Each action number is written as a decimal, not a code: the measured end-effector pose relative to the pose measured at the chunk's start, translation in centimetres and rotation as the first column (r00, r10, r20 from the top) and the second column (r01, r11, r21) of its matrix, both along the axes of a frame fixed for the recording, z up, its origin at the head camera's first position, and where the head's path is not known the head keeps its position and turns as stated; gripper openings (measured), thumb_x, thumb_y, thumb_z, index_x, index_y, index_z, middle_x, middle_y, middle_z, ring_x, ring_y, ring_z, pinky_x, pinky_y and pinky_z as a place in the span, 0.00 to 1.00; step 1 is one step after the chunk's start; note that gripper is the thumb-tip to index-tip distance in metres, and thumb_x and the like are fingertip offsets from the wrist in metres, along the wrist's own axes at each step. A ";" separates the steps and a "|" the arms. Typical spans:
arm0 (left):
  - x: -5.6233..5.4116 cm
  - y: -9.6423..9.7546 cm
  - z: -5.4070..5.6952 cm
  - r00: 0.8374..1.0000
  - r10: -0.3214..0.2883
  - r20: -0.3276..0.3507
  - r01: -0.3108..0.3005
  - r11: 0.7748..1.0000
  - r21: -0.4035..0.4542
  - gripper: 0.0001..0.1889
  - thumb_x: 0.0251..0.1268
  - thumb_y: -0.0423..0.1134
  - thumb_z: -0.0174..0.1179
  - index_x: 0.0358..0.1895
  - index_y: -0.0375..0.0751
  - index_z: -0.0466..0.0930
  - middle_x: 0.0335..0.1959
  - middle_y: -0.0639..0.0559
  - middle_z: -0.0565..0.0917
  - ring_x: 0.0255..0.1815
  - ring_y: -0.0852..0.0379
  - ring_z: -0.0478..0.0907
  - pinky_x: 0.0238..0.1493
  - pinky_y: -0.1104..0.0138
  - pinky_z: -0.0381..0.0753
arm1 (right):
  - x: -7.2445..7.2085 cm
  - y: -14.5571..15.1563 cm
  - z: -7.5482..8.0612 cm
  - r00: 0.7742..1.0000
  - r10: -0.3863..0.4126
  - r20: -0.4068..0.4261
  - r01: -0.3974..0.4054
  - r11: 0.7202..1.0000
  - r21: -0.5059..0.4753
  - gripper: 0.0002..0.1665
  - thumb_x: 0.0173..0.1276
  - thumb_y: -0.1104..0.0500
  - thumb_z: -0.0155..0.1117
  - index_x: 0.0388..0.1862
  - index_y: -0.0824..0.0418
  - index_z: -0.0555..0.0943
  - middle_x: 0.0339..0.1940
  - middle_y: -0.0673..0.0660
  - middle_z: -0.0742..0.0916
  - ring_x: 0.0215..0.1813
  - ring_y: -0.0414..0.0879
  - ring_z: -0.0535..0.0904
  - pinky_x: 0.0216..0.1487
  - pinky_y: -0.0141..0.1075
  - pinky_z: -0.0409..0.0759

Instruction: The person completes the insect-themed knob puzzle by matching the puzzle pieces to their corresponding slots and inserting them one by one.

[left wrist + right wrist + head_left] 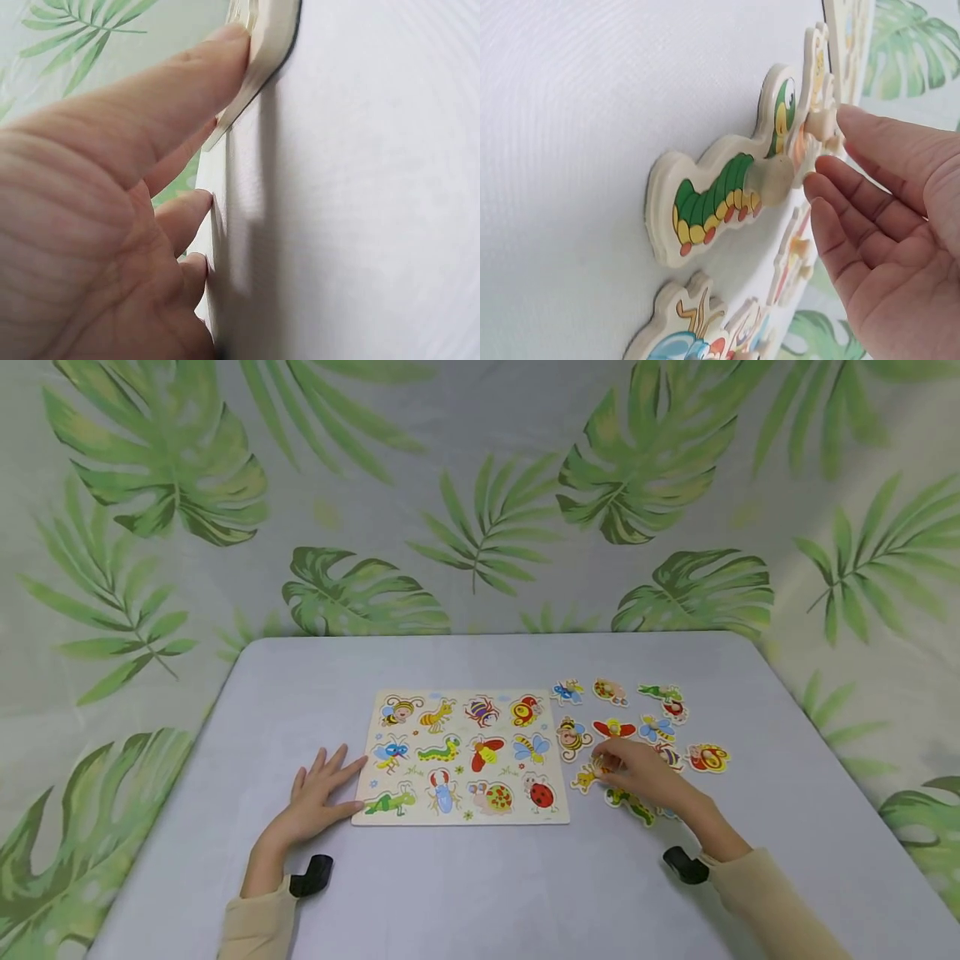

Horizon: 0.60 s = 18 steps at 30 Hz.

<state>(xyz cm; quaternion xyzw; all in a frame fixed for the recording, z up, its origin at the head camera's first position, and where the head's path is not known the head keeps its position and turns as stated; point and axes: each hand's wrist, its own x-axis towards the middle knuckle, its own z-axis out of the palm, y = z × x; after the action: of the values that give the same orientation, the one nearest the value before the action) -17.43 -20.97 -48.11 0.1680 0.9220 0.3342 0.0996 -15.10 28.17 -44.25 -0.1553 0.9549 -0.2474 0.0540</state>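
A wooden insect puzzle board point(461, 818) lies on the table with pictures of bugs across it. My left hand point(318, 797) rests at its left side, fingers spread; in the left wrist view the thumb point(187, 90) touches the board's edge. To the right of the board, my right hand point(637, 768) pinches the knob of a yellow-orange ant puzzle piece point(583, 779) between thumb and fingers. The fingertips behind the knob are partly hidden. Just beside it lies a green caterpillar piece point(716, 199) with a pale wooden knob point(771, 180).
Several other knobbed pieces are scattered right of the board, among them a bee point(573, 737), a snail point(611, 692), a grasshopper point(660, 692) and a dragonfly point(656, 727). A white cloth covers the table point(465, 893); a leaf-patterned curtain point(495, 510) hangs behind.
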 end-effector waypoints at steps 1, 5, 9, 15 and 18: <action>0.0 0.0 0.0 1.000 0.003 -0.002 -0.003 1.000 0.000 0.35 0.57 0.46 0.63 0.69 0.44 0.63 0.75 0.33 0.49 0.75 0.29 0.32 0.68 0.35 0.27 | 0.0 -0.1 0.0 1.000 0.000 0.000 0.000 1.000 0.004 0.16 0.59 0.62 0.67 0.47 0.62 0.79 0.34 0.51 0.82 0.37 0.42 0.72 0.37 0.30 0.73; 0.0 0.0 -0.1 1.000 0.011 0.008 -0.011 1.000 0.004 0.36 0.57 0.47 0.63 0.69 0.44 0.63 0.75 0.33 0.48 0.75 0.29 0.31 0.68 0.35 0.26 | -0.2 -0.2 -0.2 1.000 0.011 -0.004 -0.011 1.000 0.013 0.15 0.58 0.62 0.68 0.45 0.61 0.79 0.32 0.50 0.81 0.34 0.40 0.72 0.34 0.28 0.72; 0.1 0.0 -0.2 1.000 0.017 -0.005 -0.017 0.999 0.035 0.36 0.55 0.49 0.64 0.69 0.45 0.64 0.75 0.33 0.49 0.76 0.30 0.32 0.68 0.35 0.26 | -0.4 -0.1 -0.4 1.000 0.027 0.003 -0.027 1.000 0.014 0.13 0.57 0.62 0.68 0.42 0.60 0.80 0.31 0.49 0.81 0.32 0.37 0.71 0.33 0.27 0.73; 0.3 0.0 -0.3 0.999 0.018 -0.046 -0.015 0.997 0.077 0.36 0.54 0.52 0.63 0.68 0.50 0.65 0.74 0.33 0.51 0.76 0.31 0.33 0.68 0.36 0.26 | -0.6 -0.1 -0.6 0.999 0.039 0.026 -0.040 0.999 0.014 0.10 0.58 0.64 0.67 0.39 0.59 0.80 0.29 0.47 0.81 0.31 0.36 0.70 0.32 0.26 0.73; 0.1 0.0 -0.3 1.000 0.019 -0.021 -0.018 0.998 0.056 0.36 0.54 0.49 0.64 0.68 0.47 0.64 0.75 0.33 0.50 0.76 0.30 0.32 0.68 0.35 0.26 | -0.8 0.0 -0.6 0.998 0.041 0.044 -0.042 0.999 0.015 0.09 0.58 0.64 0.66 0.39 0.59 0.80 0.28 0.47 0.81 0.31 0.36 0.70 0.32 0.26 0.73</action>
<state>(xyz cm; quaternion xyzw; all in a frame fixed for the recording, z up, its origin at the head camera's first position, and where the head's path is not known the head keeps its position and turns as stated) -17.29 -20.93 -48.39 0.1658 0.9149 0.3590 0.0818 -15.94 28.13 -44.86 -0.1692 0.9519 -0.2422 0.0814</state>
